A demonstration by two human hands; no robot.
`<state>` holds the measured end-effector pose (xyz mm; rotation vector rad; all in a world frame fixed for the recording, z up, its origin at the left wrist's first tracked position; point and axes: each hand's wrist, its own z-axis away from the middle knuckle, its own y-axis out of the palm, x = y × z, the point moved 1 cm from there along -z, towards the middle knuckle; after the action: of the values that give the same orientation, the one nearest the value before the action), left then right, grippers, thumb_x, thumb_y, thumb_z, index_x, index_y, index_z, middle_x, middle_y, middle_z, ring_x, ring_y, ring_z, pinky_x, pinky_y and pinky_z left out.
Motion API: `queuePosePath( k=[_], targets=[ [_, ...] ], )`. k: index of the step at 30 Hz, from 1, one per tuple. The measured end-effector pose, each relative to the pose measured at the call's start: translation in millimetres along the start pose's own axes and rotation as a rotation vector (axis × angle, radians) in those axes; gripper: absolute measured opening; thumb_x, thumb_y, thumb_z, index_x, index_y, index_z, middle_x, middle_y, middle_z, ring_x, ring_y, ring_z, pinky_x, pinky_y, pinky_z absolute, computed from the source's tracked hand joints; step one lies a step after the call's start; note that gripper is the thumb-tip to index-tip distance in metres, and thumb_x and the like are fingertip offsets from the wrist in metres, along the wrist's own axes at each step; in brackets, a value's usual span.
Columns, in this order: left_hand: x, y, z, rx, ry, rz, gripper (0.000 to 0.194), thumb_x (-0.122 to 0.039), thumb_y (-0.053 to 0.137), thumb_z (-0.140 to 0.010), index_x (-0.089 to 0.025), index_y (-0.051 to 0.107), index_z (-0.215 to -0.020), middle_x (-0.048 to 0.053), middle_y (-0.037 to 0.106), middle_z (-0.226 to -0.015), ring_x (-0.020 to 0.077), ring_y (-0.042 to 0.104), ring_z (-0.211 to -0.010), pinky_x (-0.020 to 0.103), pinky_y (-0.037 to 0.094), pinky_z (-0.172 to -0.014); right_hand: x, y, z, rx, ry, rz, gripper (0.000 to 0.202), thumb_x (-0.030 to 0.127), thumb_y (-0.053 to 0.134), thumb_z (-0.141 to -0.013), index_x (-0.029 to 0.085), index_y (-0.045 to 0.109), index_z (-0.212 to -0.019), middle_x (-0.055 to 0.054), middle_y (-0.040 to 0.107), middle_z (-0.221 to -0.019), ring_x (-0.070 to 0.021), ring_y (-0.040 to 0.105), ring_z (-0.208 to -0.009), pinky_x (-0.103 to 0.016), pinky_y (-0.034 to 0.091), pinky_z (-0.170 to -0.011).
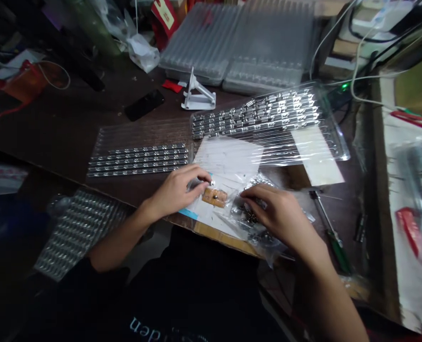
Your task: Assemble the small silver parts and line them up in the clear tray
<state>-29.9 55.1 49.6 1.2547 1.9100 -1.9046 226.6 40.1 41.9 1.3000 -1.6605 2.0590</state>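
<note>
My left hand (pixel 180 189) rests at the near table edge, thumb and forefinger pinched on a small shiny metal part (pixel 212 183). Just under those fingertips lies a small orange-brown block (pixel 215 197) with a dark stud in its middle, on white paper (pixel 228 154). My right hand (pixel 276 206) hovers over clear plastic bags of small metal parts (pixel 264 236). Its thumb and fingers are drawn together; what lies between them, if anything, is too small to make out. Beyond both hands, a clear ribbed tray (pixel 239 116) and another ribbed tray (pixel 137 159) hold rows of metal pieces.
A green-handled screwdriver-like tool (pixel 333 237) lies to the right. Farther back are a black phone (pixel 145 104), a white folding stand (pixel 199 95) and stacked clear trays (pixel 267 42). Another filled tray (pixel 77 232) sits below the table edge at left. Cables (pixel 355 80) run at the right.
</note>
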Motion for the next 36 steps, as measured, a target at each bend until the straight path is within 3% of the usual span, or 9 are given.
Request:
queuePosePath(
  k=[4, 8, 21, 30, 36],
  targets=[
    [9.0, 24.8, 22.3, -0.023, -0.031, 0.13, 0.008, -0.024, 0.062, -0.094, -0.022, 0.07, -0.095, 0.003, 0.074, -0.096, 0.0175, 0.069, -0.091, 0.032, 0.053, -0.084, 2.2, 2.2, -2.8, -0.043, 0.009, 0.017, 0.023, 0.018, 0.049, -0.093, 0.022, 0.071, -0.098, -0.007, 0.074, -0.097, -0.0218, 0.069, -0.087, -0.035, 0.055, -0.078],
    [13.1, 34.5, 28.6, -0.032, -0.03, 0.099, 0.006, -0.026, 0.067, -0.092, -0.023, 0.072, -0.094, 0.001, 0.077, -0.096, 0.0184, 0.07, -0.093, 0.033, 0.051, -0.086, 4.4, 7.1, -5.4, -0.025, -0.002, 0.013, 0.023, 0.016, 0.049, -0.094, 0.022, 0.07, -0.098, -0.007, 0.073, -0.096, -0.0213, 0.069, -0.088, -0.034, 0.054, -0.079],
    [13.4, 39.5, 33.8, -0.117, -0.003, 0.068, 0.008, -0.025, 0.064, -0.094, -0.022, 0.072, -0.092, 0.002, 0.077, -0.092, 0.0171, 0.071, -0.088, 0.032, 0.05, -0.081, 15.4, 29.5, -14.8, 0.08, -0.036, -0.032, 0.023, 0.014, 0.051, -0.094, 0.023, 0.07, -0.103, -0.007, 0.073, -0.1, -0.0216, 0.069, -0.093, -0.035, 0.055, -0.084],
    [15.1, 38.6, 31.3, -0.122, -0.017, 0.145, 0.005, -0.025, 0.068, -0.092, -0.024, 0.072, -0.091, -0.001, 0.078, -0.093, 0.0166, 0.071, -0.091, 0.033, 0.049, -0.086, 16.8, 32.4, -16.0, 0.062, -0.043, 0.02, 0.021, 0.018, 0.051, -0.095, 0.023, 0.07, -0.103, -0.005, 0.073, -0.096, -0.02, 0.069, -0.09, -0.034, 0.055, -0.082],
    [15.9, 34.1, 31.9, -0.242, -0.107, 0.193, 0.004, -0.02, 0.066, -0.091, -0.02, 0.07, -0.092, 0.002, 0.076, -0.092, 0.0163, 0.07, -0.088, 0.03, 0.05, -0.082, 23.3, 44.6, -17.9, 0.019, -0.052, 0.036, 0.024, 0.023, 0.047, -0.1, 0.023, 0.069, -0.109, -0.006, 0.072, -0.099, -0.0198, 0.068, -0.09, -0.033, 0.056, -0.08]
  ],
)
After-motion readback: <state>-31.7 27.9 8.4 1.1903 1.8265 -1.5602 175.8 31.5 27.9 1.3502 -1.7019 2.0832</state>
